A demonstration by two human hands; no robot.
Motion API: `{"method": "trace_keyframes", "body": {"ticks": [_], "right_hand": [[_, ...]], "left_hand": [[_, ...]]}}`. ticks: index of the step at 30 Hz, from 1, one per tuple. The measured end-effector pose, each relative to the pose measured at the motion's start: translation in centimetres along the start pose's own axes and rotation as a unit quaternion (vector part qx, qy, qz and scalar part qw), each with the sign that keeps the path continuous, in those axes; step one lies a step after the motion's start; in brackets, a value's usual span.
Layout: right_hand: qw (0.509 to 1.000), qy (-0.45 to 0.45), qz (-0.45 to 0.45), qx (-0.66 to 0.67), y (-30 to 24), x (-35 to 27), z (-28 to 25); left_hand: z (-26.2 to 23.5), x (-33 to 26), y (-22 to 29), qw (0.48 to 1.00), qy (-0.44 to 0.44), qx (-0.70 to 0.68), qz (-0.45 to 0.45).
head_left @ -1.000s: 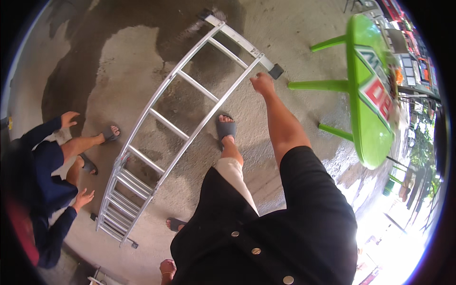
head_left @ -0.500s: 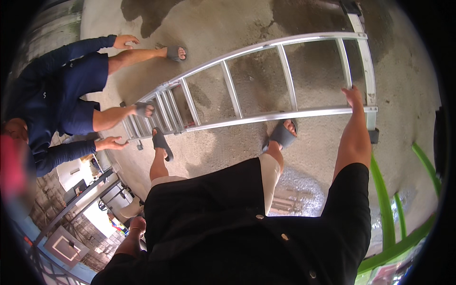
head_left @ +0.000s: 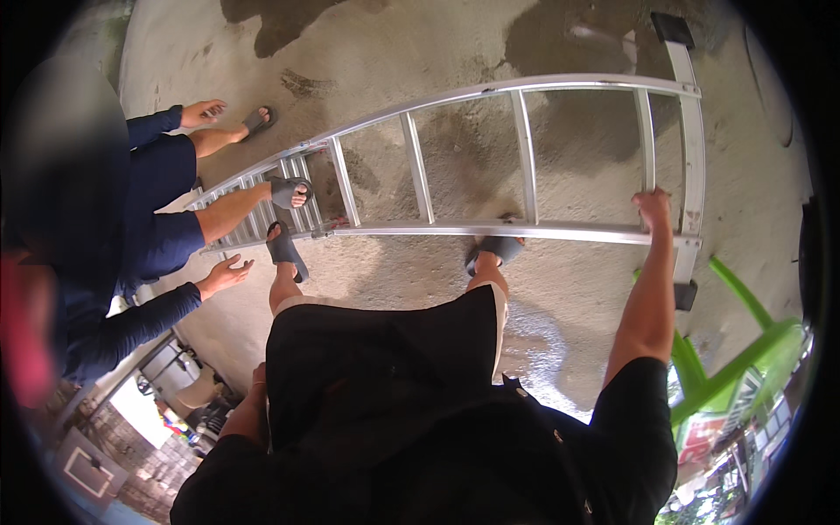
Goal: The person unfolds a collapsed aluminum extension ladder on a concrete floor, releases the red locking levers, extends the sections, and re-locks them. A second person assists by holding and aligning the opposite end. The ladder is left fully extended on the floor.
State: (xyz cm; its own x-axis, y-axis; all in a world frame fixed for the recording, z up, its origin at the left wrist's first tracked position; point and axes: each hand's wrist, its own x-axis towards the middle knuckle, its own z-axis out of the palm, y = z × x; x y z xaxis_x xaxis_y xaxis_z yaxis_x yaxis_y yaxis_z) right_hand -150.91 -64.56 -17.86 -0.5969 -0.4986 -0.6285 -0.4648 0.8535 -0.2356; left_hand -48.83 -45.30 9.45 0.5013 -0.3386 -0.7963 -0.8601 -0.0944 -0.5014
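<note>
A silver aluminium ladder (head_left: pixel 411 229) stretches across in front of me, its wide end to the right with a crossbar (head_left: pixel 691 157) that has black end caps. My right hand (head_left: pixel 653 210) is closed on the last rung before that bar, close to the near rail. Beside my hip, my left hand (head_left: pixel 260 378) is mostly hidden by my black shirt, so its fingers do not show. My feet in grey slide sandals (head_left: pixel 287 254) are by the near rail.
A co-worker in dark blue (head_left: pixel 166 241) stands at the left, one foot amid the narrow end's rungs, open hands (head_left: pixel 226 276) held out. Green plastic furniture (head_left: pixel 744 367) stands at the lower right. Wet patches (head_left: pixel 280 22) darken the concrete floor (head_left: pixel 376 297).
The ladder's wide end and my right hand have shifted nearer to me in view. The co-worker has stepped, and more of the green furniture shows. My right hand keeps its hold.
</note>
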Motion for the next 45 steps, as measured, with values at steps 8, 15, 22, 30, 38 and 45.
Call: {"method": "trace_keyframes", "body": {"ticks": [8, 15, 22, 30, 38, 45], "right_hand": [[0.987, 0.079, -0.113, -0.080, -12.0, -21.5, -12.7], [0.966, 0.154, -0.159, -0.134, -21.7, -41.7, -17.8], [0.903, 0.262, -0.228, -0.254, -30.5, -54.4, -13.4], [0.869, 0.299, -0.206, -0.336, -42.6, -70.8, -8.3], [0.847, 0.356, -0.172, -0.356, -54.7, -88.1, 3.3], [0.816, 0.394, -0.203, -0.372, -61.4, -102.5, 15.9]], "left_hand": [[4.0, -8.7, -0.7, 0.987, 0.023, -0.149, -0.049], [14.5, -9.7, -2.6, 0.940, 0.047, -0.335, -0.056], [24.2, 7.2, -7.0, 0.882, 0.009, -0.470, -0.032], [29.0, 18.8, -17.7, 0.880, -0.008, -0.468, 0.084], [32.0, 22.4, -29.6, 0.887, 0.037, -0.418, 0.190], [30.8, 29.5, -39.5, 0.932, 0.084, -0.251, 0.246]]}}
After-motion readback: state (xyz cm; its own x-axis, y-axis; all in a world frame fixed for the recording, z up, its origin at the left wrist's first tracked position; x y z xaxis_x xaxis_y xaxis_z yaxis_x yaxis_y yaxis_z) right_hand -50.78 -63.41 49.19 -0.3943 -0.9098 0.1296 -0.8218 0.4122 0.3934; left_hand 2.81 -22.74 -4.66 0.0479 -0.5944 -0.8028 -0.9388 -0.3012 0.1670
